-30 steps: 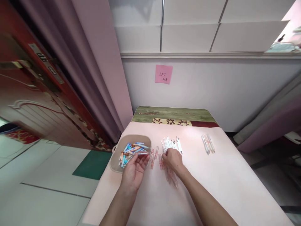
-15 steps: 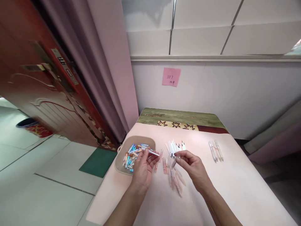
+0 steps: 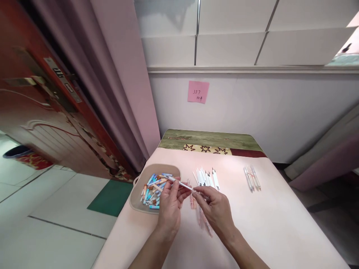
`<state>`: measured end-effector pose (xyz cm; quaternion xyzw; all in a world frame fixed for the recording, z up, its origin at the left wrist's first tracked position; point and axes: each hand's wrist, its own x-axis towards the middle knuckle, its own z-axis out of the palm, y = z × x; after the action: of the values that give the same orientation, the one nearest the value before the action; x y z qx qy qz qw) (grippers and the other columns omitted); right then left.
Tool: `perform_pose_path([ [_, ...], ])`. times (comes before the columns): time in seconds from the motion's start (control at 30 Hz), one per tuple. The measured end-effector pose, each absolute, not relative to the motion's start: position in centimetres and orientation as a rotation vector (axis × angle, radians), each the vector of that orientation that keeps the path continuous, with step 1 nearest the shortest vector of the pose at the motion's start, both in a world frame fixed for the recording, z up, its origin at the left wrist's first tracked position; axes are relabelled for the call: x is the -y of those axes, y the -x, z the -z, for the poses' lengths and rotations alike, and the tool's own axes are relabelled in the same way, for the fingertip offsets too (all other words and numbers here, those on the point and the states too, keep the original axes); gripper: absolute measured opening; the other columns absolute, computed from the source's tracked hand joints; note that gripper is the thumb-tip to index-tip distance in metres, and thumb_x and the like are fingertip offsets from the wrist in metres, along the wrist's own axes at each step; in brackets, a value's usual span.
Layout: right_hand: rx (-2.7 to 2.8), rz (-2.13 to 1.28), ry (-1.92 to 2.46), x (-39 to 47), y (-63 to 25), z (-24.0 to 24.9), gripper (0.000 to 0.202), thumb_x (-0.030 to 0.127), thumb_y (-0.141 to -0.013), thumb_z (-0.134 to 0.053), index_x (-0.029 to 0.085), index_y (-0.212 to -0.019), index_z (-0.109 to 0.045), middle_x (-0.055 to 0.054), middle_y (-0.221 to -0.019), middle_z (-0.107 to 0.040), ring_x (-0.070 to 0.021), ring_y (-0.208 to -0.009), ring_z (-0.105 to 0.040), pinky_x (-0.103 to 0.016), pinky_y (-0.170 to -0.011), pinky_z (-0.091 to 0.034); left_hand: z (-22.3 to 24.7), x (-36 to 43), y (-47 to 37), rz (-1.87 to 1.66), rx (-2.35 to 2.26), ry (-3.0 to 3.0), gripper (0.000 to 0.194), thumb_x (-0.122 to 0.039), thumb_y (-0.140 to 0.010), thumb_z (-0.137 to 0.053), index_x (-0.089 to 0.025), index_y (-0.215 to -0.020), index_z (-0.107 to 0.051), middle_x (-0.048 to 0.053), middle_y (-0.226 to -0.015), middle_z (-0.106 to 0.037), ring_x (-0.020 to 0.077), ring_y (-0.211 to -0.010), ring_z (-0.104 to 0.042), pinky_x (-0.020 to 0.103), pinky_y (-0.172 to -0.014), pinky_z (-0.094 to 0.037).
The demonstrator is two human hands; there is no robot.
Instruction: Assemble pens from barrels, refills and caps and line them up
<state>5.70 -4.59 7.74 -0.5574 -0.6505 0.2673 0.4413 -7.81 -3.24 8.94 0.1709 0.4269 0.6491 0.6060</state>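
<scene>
My left hand [image 3: 170, 203] is closed on a thin white pen refill [image 3: 183, 185], which points right over the edge of the beige basket. At the refill's right end, my right hand [image 3: 214, 205] pinches a clear pen part [image 3: 206, 197], mostly covered by the fingers. The two pieces meet in line; how far one sits inside the other I cannot tell. Under my right hand lie clear pinkish pen barrels [image 3: 206, 226], partly hidden. Behind it is a bunch of white refills with dark tips [image 3: 206, 177].
The beige basket [image 3: 134, 200] at the left holds many blue, orange and white pen pieces. Several clear pens [image 3: 251, 178] lie side by side at the right of the pink-covered table [image 3: 266, 224]. A pink note [image 3: 198, 92] is on the wall behind.
My right hand has moved left with the clear pen part, up to the end of the refill in my left hand. The view has shifted slightly to the right.
</scene>
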Motion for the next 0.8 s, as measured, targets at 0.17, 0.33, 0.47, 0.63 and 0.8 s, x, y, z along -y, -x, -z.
perform_pose_path([
  [0.17, 1.611, -0.662, 1.354, 4.5, -5.7, -7.5, 0.021, 0.038, -0.087, -0.057, 0.024, -0.092, -0.073, -0.004, -0.082, -0.071, -0.0156, -0.067, -0.066, -0.023, -0.061, -0.051, -8.9, 3.3, 7.7, -1.495, -1.008, -0.404, 0.039, -0.033, -0.069, -0.077, -0.015, -0.099, -0.059, 0.005, -0.078, -0.069, 0.0182, -0.074, -0.069, 0.031, -0.071, -0.055],
  [0.33, 1.612, -0.668, 1.322, 4.7, -5.2, -7.8, 0.019, 0.033, -0.087, -0.055, 0.023, -0.098, -0.068, -0.004, -0.087, -0.07, -0.0156, -0.071, -0.066, -0.024, -0.063, -0.051, -8.5, 3.6, 7.2, -1.476, -1.023, -0.442, 0.037, -0.035, -0.071, -0.076, -0.016, -0.098, -0.061, 0.004, -0.08, -0.069, 0.0167, -0.076, -0.068, 0.029, -0.072, -0.054],
  [0.47, 1.613, -0.664, 1.364, 5.1, -5.0, -7.9, 0.009, 0.027, -0.084, -0.052, 0.022, -0.09, -0.056, 0.0, -0.074, -0.064, -0.0134, -0.058, -0.057, -0.023, -0.053, -0.045, -8.4, 3.8, 6.9, -1.44, -0.987, -0.45, 0.032, -0.035, -0.072, -0.075, -0.015, -0.093, -0.063, 0.005, -0.082, -0.07, 0.0148, -0.076, -0.066, 0.027, -0.075, -0.053],
  [0.63, 1.612, -0.627, 1.34, 5.5, -5.1, -7.8, 0.007, 0.028, -0.086, -0.051, 0.022, -0.081, -0.052, 0.001, -0.068, -0.06, -0.0125, -0.056, -0.053, -0.022, -0.051, -0.041, -8.8, 4.1, 6.8, -1.431, -0.933, -0.442, 0.03, -0.034, -0.069, -0.078, -0.014, -0.087, -0.064, 0.007, -0.082, -0.071, 0.0182, -0.079, -0.068, 0.031, -0.076, -0.053],
  [0.8, 1.627, -0.531, 1.353, 5.9, -5.3, -7.6, 0.013, 0.032, -0.088, -0.052, 0.021, -0.084, -0.058, -0.002, -0.076, -0.064, -0.0135, -0.063, -0.058, -0.021, -0.053, -0.042, -9.1, 4.4, 6.7, -1.423, -0.924, -0.408, 0.027, -0.03, -0.07, -0.077, -0.014, -0.086, -0.064, 0.007, -0.083, -0.072, 0.0186, -0.079, -0.069, 0.031, -0.076, -0.054],
])
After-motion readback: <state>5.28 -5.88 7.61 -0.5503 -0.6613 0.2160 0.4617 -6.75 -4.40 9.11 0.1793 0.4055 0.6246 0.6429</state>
